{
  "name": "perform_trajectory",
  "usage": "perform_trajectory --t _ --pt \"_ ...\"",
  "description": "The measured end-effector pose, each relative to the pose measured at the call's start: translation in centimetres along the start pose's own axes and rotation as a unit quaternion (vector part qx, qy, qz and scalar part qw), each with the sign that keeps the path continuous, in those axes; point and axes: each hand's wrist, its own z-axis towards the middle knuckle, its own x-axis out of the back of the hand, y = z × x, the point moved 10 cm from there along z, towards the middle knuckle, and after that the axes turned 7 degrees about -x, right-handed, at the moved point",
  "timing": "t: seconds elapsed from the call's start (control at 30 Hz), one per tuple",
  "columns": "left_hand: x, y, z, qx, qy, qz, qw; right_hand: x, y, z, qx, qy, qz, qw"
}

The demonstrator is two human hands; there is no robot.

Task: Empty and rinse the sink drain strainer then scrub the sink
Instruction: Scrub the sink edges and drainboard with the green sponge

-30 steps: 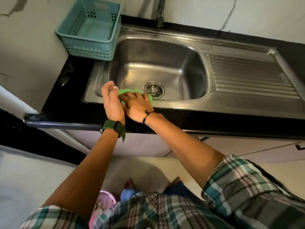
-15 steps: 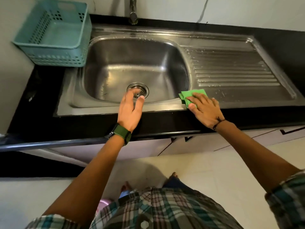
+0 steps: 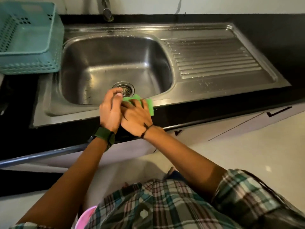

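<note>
A steel sink (image 3: 92,52) with a round drain strainer (image 3: 126,90) sits in a black counter. My right hand (image 3: 136,118) presses a green scrub pad (image 3: 148,104) flat on the sink's front rim, just right of the strainer. My left hand (image 3: 110,111), with a green watch on the wrist, stands on edge right beside the right hand. Its fingers are loosely curled, hold nothing, and partly hide the strainer.
A teal plastic basket (image 3: 28,38) stands on the counter left of the sink. The faucet (image 3: 106,11) hangs over the bowl's back. A wet ribbed drainboard (image 3: 216,58) lies to the right. The black counter edge (image 3: 214,111) runs in front, with cabinet doors below.
The right hand slid the green pad left along the front rim, from near the drainboard back to the left hand. The left hand stayed near the strainer.
</note>
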Motion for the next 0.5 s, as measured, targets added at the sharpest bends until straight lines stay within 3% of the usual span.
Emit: perform_trajectory --t 0.33,0.43,0.5 --pt "-3.0 1.4 0.1 -0.01 -0.017 0.052 0.998 0.0 1.1 1.0 0.061 0.042 -0.043 0.996" --pt "-4.9 1.9 0.1 -0.025 -0.061 0.094 0.993 1.3 4.8 0.5 0.038 0.047 -0.06 0.996" --pt "-7.1 2.6 0.2 -0.044 -0.109 0.133 0.984 2.8 10.8 -0.5 -0.008 0.05 -0.091 0.995"
